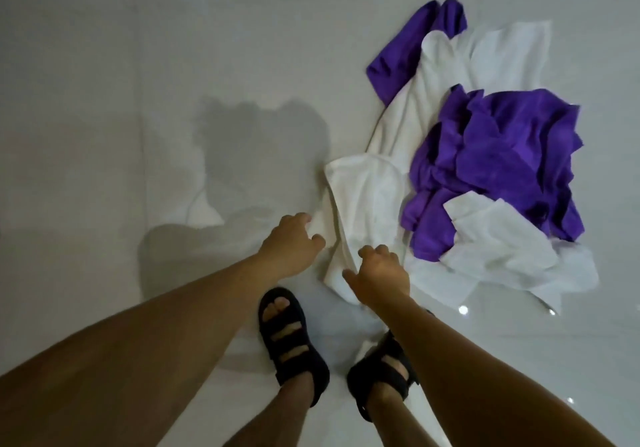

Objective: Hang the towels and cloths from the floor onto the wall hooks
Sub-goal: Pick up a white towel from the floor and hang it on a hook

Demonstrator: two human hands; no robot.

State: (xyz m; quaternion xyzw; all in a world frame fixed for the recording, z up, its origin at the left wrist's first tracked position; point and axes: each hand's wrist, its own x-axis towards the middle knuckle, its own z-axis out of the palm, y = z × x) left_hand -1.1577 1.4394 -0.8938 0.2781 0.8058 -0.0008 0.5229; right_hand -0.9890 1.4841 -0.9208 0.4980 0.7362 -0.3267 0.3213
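Glossy white tile floor (138,65), with a long white towel (363,197) sprawled across it. A crumpled purple cloth (502,155) sits on the towel's right side, a second purple one (405,51) pokes out from under its far end, and a smaller white cloth (498,238) lies just right of its near end. The left hand (291,242) is at the towel's left edge, fingers (301,219) loosely curled and gripping nothing. The right hand (379,273) hangs over the towel's near end with its fingers curled down; can't tell if they've got hold of it. Black sandals (287,335) stand just short of the towel.
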